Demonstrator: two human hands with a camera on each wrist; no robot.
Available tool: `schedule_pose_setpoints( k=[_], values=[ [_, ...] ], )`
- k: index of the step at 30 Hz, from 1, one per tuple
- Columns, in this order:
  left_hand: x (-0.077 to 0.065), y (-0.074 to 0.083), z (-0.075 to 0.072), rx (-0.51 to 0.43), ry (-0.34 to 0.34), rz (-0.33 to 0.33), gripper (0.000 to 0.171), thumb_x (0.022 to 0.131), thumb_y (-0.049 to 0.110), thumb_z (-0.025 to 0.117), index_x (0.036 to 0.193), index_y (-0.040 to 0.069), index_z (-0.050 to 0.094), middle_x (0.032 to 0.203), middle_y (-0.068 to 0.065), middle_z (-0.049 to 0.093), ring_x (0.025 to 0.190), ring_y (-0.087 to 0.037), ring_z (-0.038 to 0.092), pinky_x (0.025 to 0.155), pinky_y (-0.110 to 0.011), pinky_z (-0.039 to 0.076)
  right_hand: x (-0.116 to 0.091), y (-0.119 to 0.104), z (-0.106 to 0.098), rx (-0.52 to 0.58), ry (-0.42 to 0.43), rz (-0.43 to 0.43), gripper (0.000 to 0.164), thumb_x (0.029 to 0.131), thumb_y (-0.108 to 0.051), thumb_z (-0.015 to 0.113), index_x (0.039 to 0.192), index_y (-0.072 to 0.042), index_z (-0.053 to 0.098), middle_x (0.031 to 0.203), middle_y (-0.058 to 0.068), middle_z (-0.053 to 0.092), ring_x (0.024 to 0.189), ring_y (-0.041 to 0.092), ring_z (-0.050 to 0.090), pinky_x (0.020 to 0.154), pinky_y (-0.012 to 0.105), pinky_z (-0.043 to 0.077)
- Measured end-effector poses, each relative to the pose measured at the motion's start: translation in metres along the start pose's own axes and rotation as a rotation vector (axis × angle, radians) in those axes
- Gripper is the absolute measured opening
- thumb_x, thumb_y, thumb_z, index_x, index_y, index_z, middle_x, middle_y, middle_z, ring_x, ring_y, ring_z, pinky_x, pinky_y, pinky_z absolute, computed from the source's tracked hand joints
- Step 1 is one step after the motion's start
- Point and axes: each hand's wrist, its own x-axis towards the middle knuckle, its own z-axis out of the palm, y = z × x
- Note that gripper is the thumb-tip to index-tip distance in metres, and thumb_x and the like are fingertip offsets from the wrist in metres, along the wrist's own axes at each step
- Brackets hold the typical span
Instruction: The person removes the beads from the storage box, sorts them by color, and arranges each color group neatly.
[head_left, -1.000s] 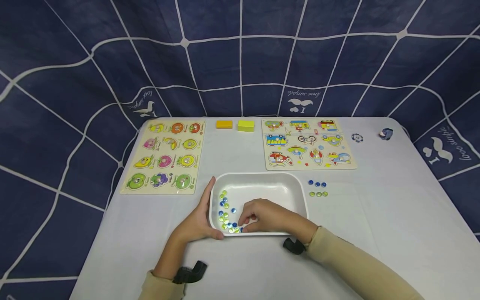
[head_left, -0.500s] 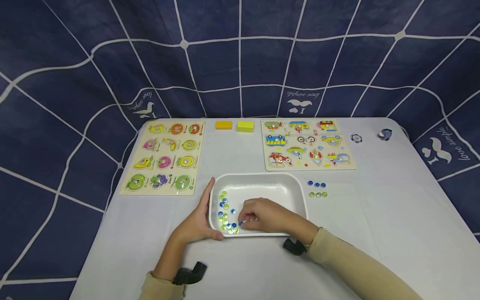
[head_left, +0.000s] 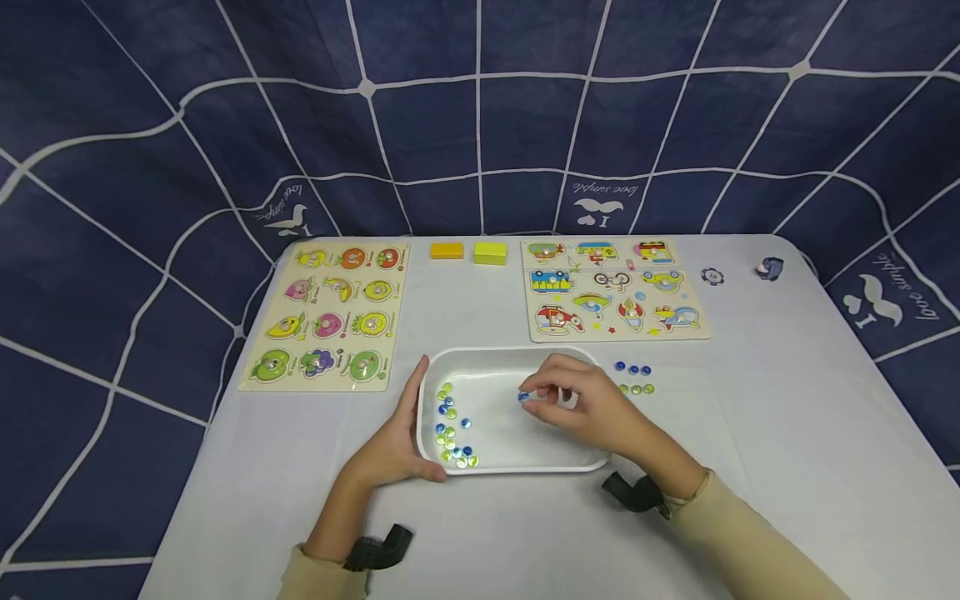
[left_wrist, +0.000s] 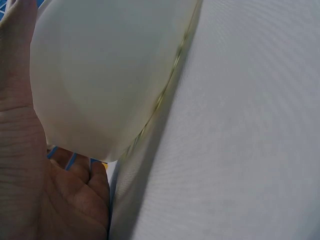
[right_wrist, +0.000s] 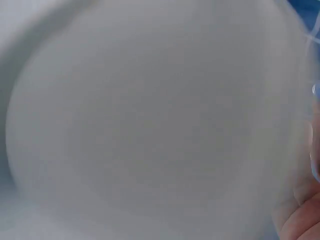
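Note:
A white rectangular tray (head_left: 517, 467) stands near the middle of the table in the head view. My left hand (head_left: 393, 442) holds its left end, thumb at the near corner and fingers along the end wall. Above the tray's right half, my right hand (head_left: 592, 408) pinches a small blue glass bead (head_left: 523, 397) between thumb and index finger. Several green beads (head_left: 441, 440) and blue beads (head_left: 466, 423) lie along the tray's left side. The left wrist view shows the tray wall (left_wrist: 110, 75) beside the hand; the right wrist view is blurred and hides the pinched bead.
Right of the tray lie a row of three blue beads (head_left: 633, 369) and a row of three green beads (head_left: 636, 389). Behind are a fruit puzzle board (head_left: 322, 317), a vehicle puzzle board (head_left: 615, 292), an orange block (head_left: 447, 251), a yellow block (head_left: 490, 253), a chip (head_left: 712, 276) and a small dark figure (head_left: 770, 268).
My right hand has lifted a blue bead from the tray's near left part and carried it right and away from me. The left hand stays at the tray's left end.

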Motion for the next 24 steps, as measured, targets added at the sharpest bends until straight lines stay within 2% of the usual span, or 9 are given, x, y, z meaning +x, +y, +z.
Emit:
schedule_pose_setpoints(
  k=[5, 10, 18, 24],
  values=[
    [0.000, -0.001, 0.000, -0.013, -0.007, 0.002, 0.142, 0.052, 0.048, 0.090, 0.151, 0.031, -0.011, 0.161, -0.003, 0.001, 0.146, -0.029, 0.013, 0.105, -0.017, 0.032, -0.013, 0.011, -0.034, -0.070, 0.103, -0.008, 0.018, 0.083, -0.018, 0.073, 0.100, -0.024, 0.069, 0.082, -0.012, 0.056, 0.075, 0.003, 0.050, 0.061, 0.021, 0.044],
    [0.000, 0.000, 0.000, -0.029, -0.008, -0.012, 0.141, 0.052, 0.043, 0.091, 0.150, 0.036, -0.010, 0.160, 0.002, 0.002, 0.146, -0.028, 0.015, 0.105, -0.017, 0.033, -0.027, 0.038, -0.065, -0.160, 0.179, 0.032, 0.021, 0.080, -0.012, 0.075, 0.098, -0.023, 0.069, 0.081, -0.012, 0.056, 0.073, 0.002, 0.049, 0.059, 0.017, 0.043],
    [0.000, 0.002, 0.000, -0.022, -0.010, -0.006, 0.143, 0.053, 0.040, 0.092, 0.151, 0.031, -0.011, 0.160, 0.002, 0.003, 0.145, -0.030, 0.016, 0.105, -0.017, 0.033, -0.052, 0.089, -0.095, -0.217, 0.200, 0.294, 0.014, 0.083, -0.018, 0.073, 0.096, -0.019, 0.070, 0.080, -0.007, 0.057, 0.075, 0.006, 0.050, 0.063, 0.016, 0.045],
    [0.001, 0.002, 0.001, -0.021, -0.008, -0.009, 0.141, 0.053, 0.042, 0.091, 0.151, 0.034, -0.011, 0.160, 0.002, 0.003, 0.146, -0.029, 0.016, 0.105, -0.015, 0.032, -0.066, 0.118, -0.107, -0.274, 0.100, 0.445, 0.018, 0.087, -0.031, 0.067, 0.099, -0.018, 0.069, 0.085, -0.003, 0.060, 0.076, 0.010, 0.051, 0.063, 0.017, 0.044]
  ],
)
